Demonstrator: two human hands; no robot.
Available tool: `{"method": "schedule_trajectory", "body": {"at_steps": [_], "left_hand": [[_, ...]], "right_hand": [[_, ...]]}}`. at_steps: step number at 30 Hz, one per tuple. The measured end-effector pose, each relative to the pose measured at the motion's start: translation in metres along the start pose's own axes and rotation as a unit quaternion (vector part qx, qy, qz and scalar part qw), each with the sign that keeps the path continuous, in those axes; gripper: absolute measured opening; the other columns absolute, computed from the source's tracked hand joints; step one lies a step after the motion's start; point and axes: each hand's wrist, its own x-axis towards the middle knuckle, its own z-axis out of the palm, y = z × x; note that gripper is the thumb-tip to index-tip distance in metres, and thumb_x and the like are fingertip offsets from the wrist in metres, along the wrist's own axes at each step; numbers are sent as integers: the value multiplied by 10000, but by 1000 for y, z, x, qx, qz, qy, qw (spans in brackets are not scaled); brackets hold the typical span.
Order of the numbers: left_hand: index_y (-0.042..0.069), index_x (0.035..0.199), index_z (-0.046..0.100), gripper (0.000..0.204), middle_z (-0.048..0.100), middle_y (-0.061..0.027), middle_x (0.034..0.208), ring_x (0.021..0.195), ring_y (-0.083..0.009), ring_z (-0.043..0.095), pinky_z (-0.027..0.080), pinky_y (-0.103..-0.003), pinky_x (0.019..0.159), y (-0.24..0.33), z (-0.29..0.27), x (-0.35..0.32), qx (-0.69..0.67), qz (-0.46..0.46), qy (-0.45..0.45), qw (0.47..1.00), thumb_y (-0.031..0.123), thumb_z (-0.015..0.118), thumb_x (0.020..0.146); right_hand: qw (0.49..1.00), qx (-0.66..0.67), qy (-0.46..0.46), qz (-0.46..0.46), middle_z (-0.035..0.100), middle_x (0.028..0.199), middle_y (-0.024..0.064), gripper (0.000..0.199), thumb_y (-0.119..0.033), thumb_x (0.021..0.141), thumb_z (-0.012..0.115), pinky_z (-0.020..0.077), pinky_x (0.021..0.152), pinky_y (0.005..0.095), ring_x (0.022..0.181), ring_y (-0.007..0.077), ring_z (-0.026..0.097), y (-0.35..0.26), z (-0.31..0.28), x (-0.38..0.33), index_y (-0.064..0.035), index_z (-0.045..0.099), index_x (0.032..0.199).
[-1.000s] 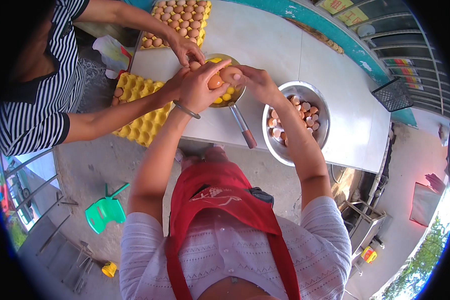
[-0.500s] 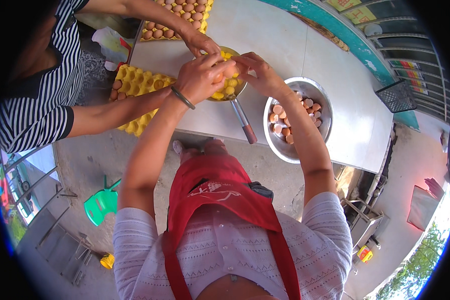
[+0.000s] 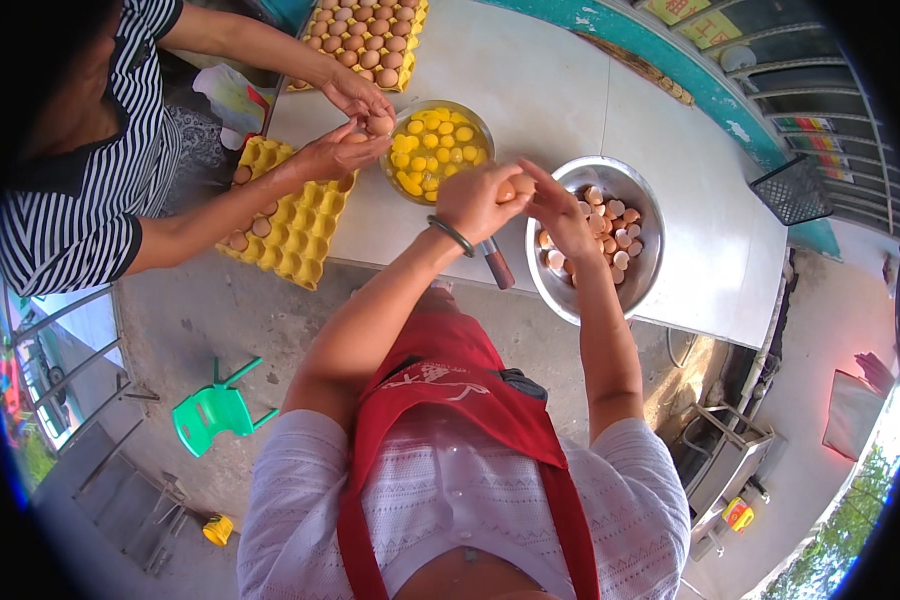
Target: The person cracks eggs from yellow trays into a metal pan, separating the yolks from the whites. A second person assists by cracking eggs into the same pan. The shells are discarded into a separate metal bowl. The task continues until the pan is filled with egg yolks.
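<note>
A yellow moulded egg tray (image 3: 288, 218) hung over the near edge of the pale table (image 3: 610, 110), and a fuller tray of brown eggs (image 3: 368, 35) sat at the far edge. We held a brown egg (image 3: 515, 187) between our left hand (image 3: 482, 203) and right hand (image 3: 560, 215), fingers of both clamped on it, above the rim of the steel shell bowl (image 3: 592, 240). The bowl of yolks (image 3: 438, 148) stood just beside, where a striped-sleeved person's hands (image 3: 355, 125) held another egg (image 3: 378, 125). Bare tabletop lay open to the right
</note>
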Motion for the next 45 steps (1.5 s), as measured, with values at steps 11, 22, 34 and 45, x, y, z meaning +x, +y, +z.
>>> {"method": "schedule_trajectory", "body": {"at_steps": [11, 22, 34, 45], "left_hand": [[41, 978, 636, 355, 695, -61, 841, 718, -186, 666, 522, -320, 639, -7, 60, -76, -300, -95, -96, 944, 331, 781, 833], [59, 1190, 523, 435, 582, -60, 1036, 894, -136, 587, 502, -276, 778, -196, -80, -326, -287, -321, 224, 874, 35, 703, 794], [71, 1229, 517, 458, 556, -56, 1121, 959, -140, 585, 506, -268, 808, -233, -143, -437, -265, -403, 320, 816, 8, 694, 811], [30, 1264, 489, 475, 589, -100, 1148, 997, -170, 628, 529, -287, 800, -228, -179, -392, -363, -352, 329, 798, 40, 727, 853]], "right_hand": [[812, -415, 409, -8, 629, 1196, 170, 423, -60, 876, 641, 506, 921, 372, 1098, 284, 628, 66, -70, -113, -36, 592, 1296], [847, -476, -66, -229, 635, 1066, 120, 343, -200, 796, 732, 510, 869, 408, 1031, 311, 608, 111, 311, 110, -73, 648, 1103], [685, -715, -20, -142, 454, 1437, 174, 558, -256, 921, 511, 269, 1129, 462, 1354, 321, 413, 193, 481, 192, -13, 441, 1418], [807, -566, 81, -152, 631, 1046, 217, 353, -231, 809, 604, 535, 760, 447, 925, 351, 658, 200, 469, 193, -20, 621, 1092]]}}
